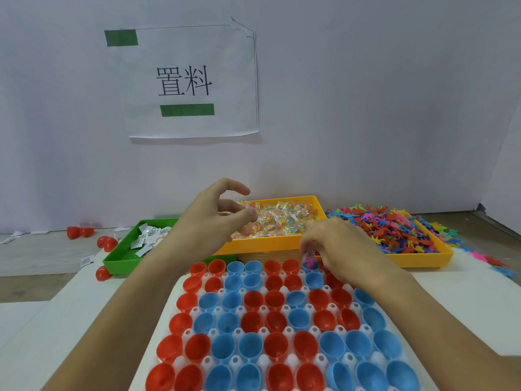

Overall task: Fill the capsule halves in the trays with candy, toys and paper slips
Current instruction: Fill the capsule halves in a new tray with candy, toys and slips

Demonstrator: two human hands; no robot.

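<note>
A white tray (197,310) in front of me holds rows of red and blue capsule halves, open side up. My right hand (338,246) pinches a clear candy packet (310,254) right over a blue half (310,265) in the far row; that half has something coloured in it. My left hand (214,218) hovers at the near left corner of the yellow candy tray (262,244), fingers curled, with wrapped candy packets (245,215) at its fingertips. Most halves look empty.
A green tray (118,256) with paper slips sits at the left. A second yellow tray (423,261) heaped with coloured toy figures stands at the right, some spilled beside it. Loose red capsule halves (105,244) lie on the table at the left. A wall with a paper sign is behind.
</note>
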